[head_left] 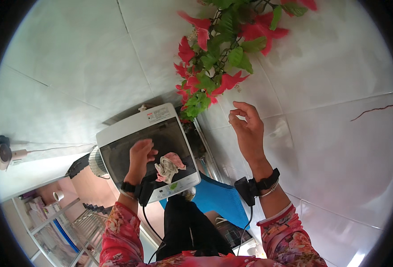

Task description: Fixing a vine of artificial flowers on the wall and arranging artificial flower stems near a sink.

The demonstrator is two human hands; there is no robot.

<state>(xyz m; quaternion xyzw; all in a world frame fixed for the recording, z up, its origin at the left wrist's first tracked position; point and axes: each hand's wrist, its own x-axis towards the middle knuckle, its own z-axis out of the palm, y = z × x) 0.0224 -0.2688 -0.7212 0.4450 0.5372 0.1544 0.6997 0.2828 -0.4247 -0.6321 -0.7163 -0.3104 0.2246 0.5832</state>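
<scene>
On the dark lid (118, 153) of the white washing machine (132, 124), in the head view, we see a crumpled pink-and-grey cloth (169, 167). Our left hand (141, 155) is over the lid, just left of the cloth, loosely bent and empty; we cannot tell whether it touches the lid. Our right hand (248, 124), fingers slackly curled and also empty, is raised near the red flowers (201, 33).

only unreadable print (159, 114) on washer (161, 140)
</scene>
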